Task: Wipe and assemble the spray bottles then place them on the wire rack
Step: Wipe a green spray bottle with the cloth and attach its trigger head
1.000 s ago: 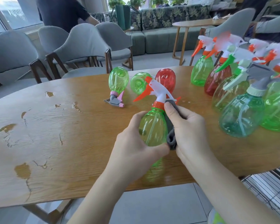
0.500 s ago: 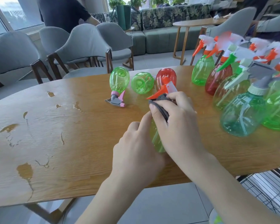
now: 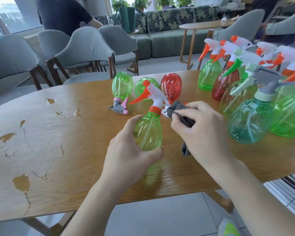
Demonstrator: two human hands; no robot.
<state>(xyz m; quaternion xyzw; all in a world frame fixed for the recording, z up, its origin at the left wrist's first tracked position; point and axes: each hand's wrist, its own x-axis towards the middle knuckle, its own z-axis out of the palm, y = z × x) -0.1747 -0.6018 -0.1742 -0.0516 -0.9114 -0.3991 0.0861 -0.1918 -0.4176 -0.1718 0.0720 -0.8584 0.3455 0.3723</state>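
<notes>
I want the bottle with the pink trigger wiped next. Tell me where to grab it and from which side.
Grip the green bottle with the pink trigger round its wide belly, coming down from above. It lies on the table with its base pointing away and the pink-and-grey sprayer head resting near you; the belly is bare and rounded, probably easier to wrap fingers around than the angular, narrow head.

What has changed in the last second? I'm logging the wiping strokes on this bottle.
The right hand, gripping the grey cloth, went from the green bottle's side up over the spray head, then drew back right of the neck, baring the head again. The left hand kept holding the bottle's body. The other bottles on the table did not move.
</notes>
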